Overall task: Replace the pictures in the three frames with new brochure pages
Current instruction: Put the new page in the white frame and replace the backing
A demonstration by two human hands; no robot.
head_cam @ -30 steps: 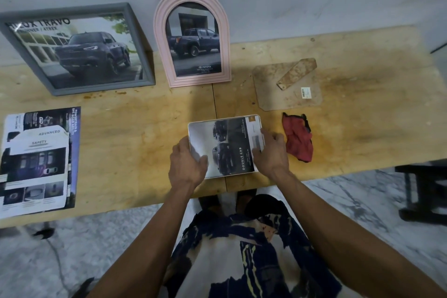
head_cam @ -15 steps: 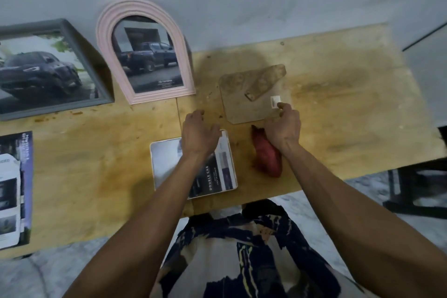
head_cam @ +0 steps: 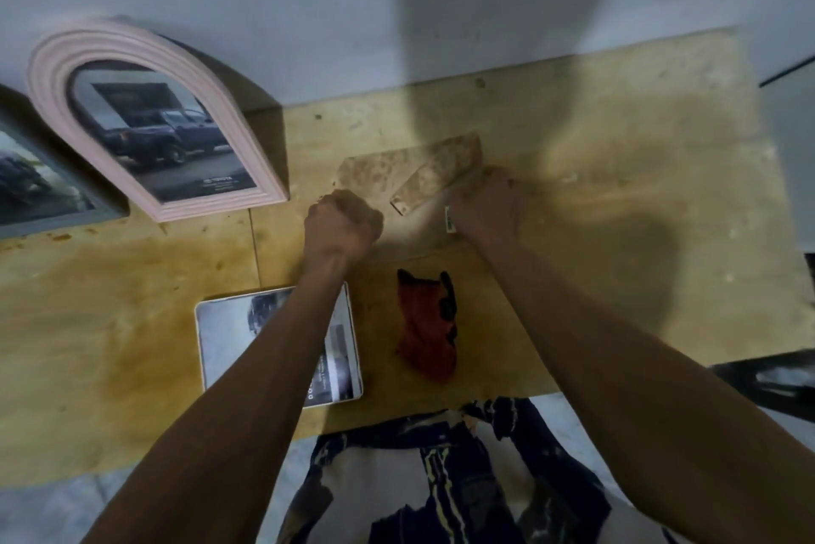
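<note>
A brown backing board [head_cam: 375, 173] with a hinged stand flap [head_cam: 436, 177] lies on the wooden table [head_cam: 595, 199], blurred by motion. My left hand [head_cam: 342, 226] is curled at its near left corner and my right hand [head_cam: 485, 203] grips its right edge. A white frame [head_cam: 229, 336] holding a brochure page of dark cars lies flat near the front edge, partly under my left forearm. A pink arched frame [head_cam: 150, 115] and a grey frame [head_cam: 44, 186], both with truck pictures, lean on the wall at the left.
A red cloth [head_cam: 425, 323] lies between my forearms, right of the white frame. The wall runs along the table's back edge. A dark piece of furniture [head_cam: 772, 384] stands on the floor at the right.
Both hands left the white frame and moved up to the backing board. My left hand went from pressing on the frame to the board's left corner. The view shifted right.
</note>
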